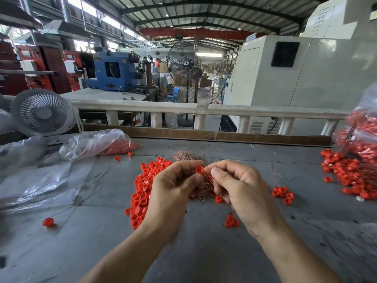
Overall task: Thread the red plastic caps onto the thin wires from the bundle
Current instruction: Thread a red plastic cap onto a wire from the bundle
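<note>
Red plastic, a single cap [199, 169] is sitting pinched between the thumb and fingers [191, 180] of the left hand [173, 190], its open end facing the right hand [240, 186]. The right thumb and forefinger are pinching a thin wire [206, 168] just beside the cap; whether its tip is touching the cap cannot be told. Below both hands the copper wire bundle [188, 155] is lying on the grey bench [204, 262], fanning out behind the knuckles. A pile of loose red caps [142, 193] is spreading left of the bundle, smaller clusters [283, 194] right.
</note>
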A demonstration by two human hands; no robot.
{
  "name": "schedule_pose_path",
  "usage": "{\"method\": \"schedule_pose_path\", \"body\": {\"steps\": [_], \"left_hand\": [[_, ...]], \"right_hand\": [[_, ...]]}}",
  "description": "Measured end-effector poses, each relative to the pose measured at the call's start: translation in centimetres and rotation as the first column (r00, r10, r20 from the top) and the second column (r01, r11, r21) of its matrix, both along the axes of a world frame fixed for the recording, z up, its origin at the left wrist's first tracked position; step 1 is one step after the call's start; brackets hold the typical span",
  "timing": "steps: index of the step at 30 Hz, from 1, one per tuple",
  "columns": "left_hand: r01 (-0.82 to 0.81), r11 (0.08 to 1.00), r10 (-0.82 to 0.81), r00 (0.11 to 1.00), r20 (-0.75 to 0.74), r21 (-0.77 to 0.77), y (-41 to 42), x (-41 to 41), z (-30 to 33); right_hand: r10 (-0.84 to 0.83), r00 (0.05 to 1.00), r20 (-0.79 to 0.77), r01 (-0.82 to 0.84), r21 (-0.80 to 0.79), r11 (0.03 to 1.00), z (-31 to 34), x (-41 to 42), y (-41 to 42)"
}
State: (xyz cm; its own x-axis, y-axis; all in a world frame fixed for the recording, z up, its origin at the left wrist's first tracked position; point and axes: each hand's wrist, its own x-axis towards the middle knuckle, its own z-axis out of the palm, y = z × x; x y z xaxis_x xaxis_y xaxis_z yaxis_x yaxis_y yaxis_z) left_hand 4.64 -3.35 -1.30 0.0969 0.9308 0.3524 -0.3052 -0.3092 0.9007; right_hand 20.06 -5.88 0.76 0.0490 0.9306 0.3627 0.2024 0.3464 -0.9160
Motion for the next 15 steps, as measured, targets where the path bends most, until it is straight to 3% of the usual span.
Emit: {"method": "schedule_pose_path", "body": {"steps": [15], "left_hand": [[0.019,1.000,-0.019,1.000,-0.015,-0.003,0.14,-0.04,0.05]], "right_hand": [[-0.036,0.998,0.053,0.035,0.024,0.999,-0.56,-0.01,0.30]]}}
